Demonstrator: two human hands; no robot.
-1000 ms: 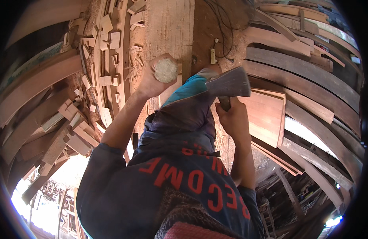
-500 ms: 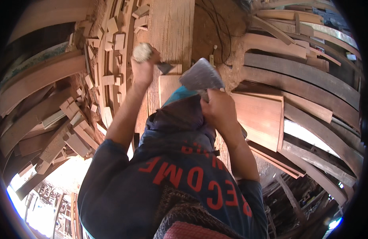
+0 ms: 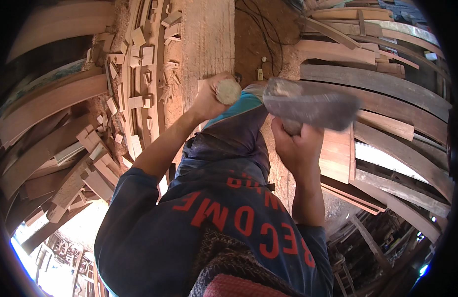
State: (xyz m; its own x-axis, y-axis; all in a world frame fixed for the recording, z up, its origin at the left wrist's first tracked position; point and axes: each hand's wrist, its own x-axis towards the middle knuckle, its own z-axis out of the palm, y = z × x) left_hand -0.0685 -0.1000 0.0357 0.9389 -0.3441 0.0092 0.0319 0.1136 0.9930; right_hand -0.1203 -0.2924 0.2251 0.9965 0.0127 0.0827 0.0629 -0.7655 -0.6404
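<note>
My left hand is closed around the wooden handle of a chisel, its round, pale butt end facing up. The blade is hidden below the fist. A long, pale plank lies beneath, running away from me. To the right, my right hand grips a hatchet by its handle. The dark metal head is raised above that fist, slightly blurred, and points right. It is apart from the chisel butt. My clothed leg lies over the near part of the plank, between the two hands.
Small wood offcuts and shavings are scattered over long boards on the left. Stacked dark planks lie on the right, near a broad, light board. Black cables run over the brown floor at the far side.
My left hand has moved right and nearer with the chisel, whose blade has gone out of sight. The hatchet has swung right, its head turned edge-on, as my right hand moved right.
</note>
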